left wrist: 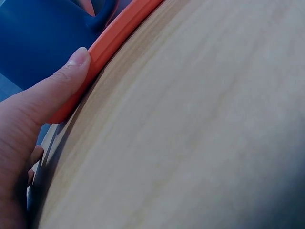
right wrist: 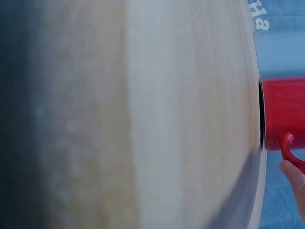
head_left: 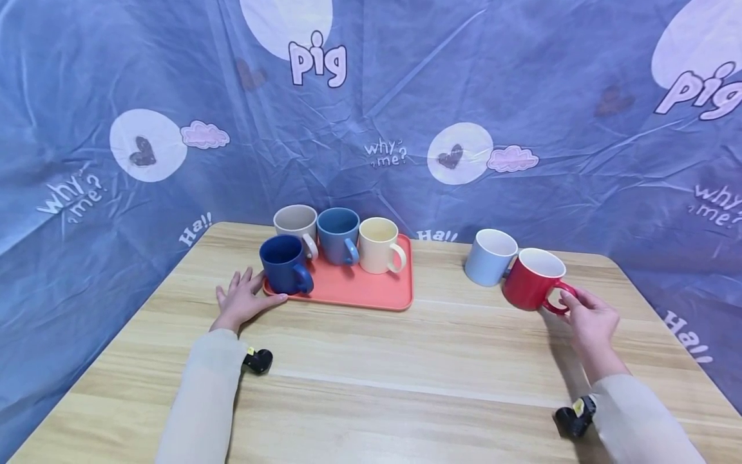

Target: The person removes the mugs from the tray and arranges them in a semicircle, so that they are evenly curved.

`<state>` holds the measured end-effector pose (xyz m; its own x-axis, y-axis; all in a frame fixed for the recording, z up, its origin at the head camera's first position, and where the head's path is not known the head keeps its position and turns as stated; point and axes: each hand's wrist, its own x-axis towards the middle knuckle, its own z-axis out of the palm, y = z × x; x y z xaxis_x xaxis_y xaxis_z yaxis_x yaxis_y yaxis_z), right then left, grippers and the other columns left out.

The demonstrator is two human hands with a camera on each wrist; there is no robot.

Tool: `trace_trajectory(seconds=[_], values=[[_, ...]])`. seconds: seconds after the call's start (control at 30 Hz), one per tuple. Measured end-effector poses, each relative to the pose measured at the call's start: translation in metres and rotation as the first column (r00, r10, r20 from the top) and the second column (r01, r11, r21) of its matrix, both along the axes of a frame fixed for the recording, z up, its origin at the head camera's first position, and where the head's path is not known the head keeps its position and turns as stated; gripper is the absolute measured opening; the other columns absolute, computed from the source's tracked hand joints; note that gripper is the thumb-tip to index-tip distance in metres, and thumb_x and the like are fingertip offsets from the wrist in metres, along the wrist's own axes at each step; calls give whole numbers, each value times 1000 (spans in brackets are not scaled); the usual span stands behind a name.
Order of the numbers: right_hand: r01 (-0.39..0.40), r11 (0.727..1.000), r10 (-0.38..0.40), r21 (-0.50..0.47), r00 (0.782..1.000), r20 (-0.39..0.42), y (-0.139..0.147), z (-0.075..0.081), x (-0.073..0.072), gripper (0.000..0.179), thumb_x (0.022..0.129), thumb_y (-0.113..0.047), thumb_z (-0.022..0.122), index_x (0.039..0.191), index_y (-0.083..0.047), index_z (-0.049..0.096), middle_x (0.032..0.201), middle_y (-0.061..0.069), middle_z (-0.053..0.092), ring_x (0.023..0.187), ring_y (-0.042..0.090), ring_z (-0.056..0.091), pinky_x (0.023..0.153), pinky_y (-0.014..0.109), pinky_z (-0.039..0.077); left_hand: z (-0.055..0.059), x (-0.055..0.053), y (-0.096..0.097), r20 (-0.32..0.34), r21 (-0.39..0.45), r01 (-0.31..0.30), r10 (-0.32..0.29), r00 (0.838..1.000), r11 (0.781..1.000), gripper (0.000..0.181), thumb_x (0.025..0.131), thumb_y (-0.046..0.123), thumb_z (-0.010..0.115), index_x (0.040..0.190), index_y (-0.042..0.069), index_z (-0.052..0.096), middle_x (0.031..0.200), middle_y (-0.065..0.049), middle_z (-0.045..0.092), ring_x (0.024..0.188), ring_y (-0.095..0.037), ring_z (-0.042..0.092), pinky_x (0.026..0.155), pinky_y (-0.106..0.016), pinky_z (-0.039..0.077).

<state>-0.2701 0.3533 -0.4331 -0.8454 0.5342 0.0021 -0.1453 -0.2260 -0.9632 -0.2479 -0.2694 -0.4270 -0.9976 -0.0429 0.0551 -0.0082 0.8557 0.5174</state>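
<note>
In the head view my right hand (head_left: 592, 322) pinches the handle of a red mug (head_left: 530, 280) with a white inside. The red mug stands close beside a light blue mug (head_left: 489, 261); whether they touch I cannot tell. At the left, my left hand (head_left: 243, 301) lies by the front left corner of a coral tray (head_left: 371, 293), fingers spread and thumb on its rim. The left wrist view shows that thumb (left wrist: 66, 78) against the tray's edge. On the tray, a dark blue mug (head_left: 283, 264) is nearest to my left hand.
Behind the dark blue mug, the tray also holds a grey mug (head_left: 292, 222), a teal-blue mug (head_left: 336, 238) and a cream mug (head_left: 377, 248). Everything stands on a wooden table (head_left: 406, 386). A blue printed cloth (head_left: 371, 96) hangs along the table's back and sides.
</note>
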Motion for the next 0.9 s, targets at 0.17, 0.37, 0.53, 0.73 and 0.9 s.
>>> trace_trajectory(seconds=[0.17,0.37,0.53,0.73,0.9], values=[[13,1000,-13,-13,1000,15,4,-7,-9,30,62,-13,77,90,-11,70,70,-3,64,60,6,60,48,23,47,0,0,0,-1,0,-2,2,1000,1000,94,63,66,58,136,16,29,138,-25,13,124,-43,-2,86,-62,-14],[18,1000,-18,4,1000,5,-1,-3,-9,24,65,-11,75,88,-13,71,68,-5,64,60,5,59,48,21,47,-1,0,0,4,-4,0,0,1000,1000,94,63,67,57,137,16,28,138,-25,12,124,-43,-2,85,-62,-15],[13,999,-14,36,999,30,-18,17,3,14,70,-10,72,82,-17,72,64,-8,63,59,3,58,49,19,47,-2,-1,-1,7,-8,1,-1,1000,1000,96,61,70,55,137,17,27,138,-25,12,124,-42,-3,85,-62,-16],[33,999,-32,-23,996,79,-39,42,18,14,72,-3,68,72,-17,70,60,-6,61,55,3,57,46,20,47,-2,-1,-1,11,0,4,-4,1000,1000,96,62,69,55,137,16,27,138,-25,11,124,-43,-3,84,-62,-16],[38,997,-32,-63,994,108,-43,49,21,16,73,0,66,70,-16,70,59,-5,61,54,4,56,46,19,47,-2,-2,-1,6,0,4,-4,1000,1000,96,62,69,55,137,16,27,138,-25,11,124,-43,-3,85,-62,-16]])
